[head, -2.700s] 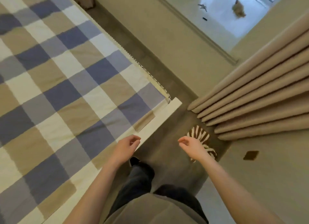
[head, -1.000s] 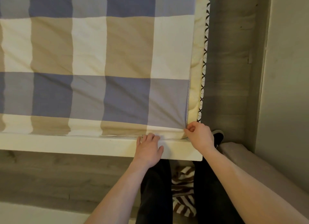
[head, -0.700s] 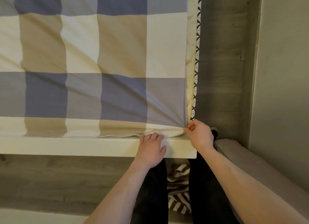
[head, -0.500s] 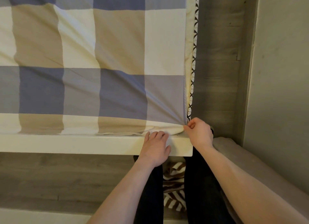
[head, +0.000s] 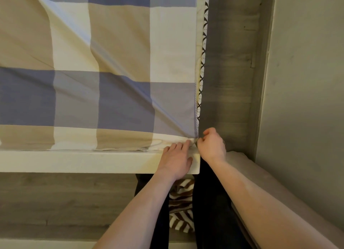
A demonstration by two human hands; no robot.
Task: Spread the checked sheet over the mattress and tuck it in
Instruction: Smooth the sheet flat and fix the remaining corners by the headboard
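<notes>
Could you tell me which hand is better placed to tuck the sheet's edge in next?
Likely the left hand: its straight fingers touch the checked sheet, while the right hand pinches its corner.

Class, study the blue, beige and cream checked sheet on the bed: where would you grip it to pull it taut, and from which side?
Pinch the blue, beige and cream checked sheet at its stitched near-right corner, coming from the right. The hem ends there in a free point and creases fan from it. The right hand pinches there; the left hand presses flat beside it.
</notes>
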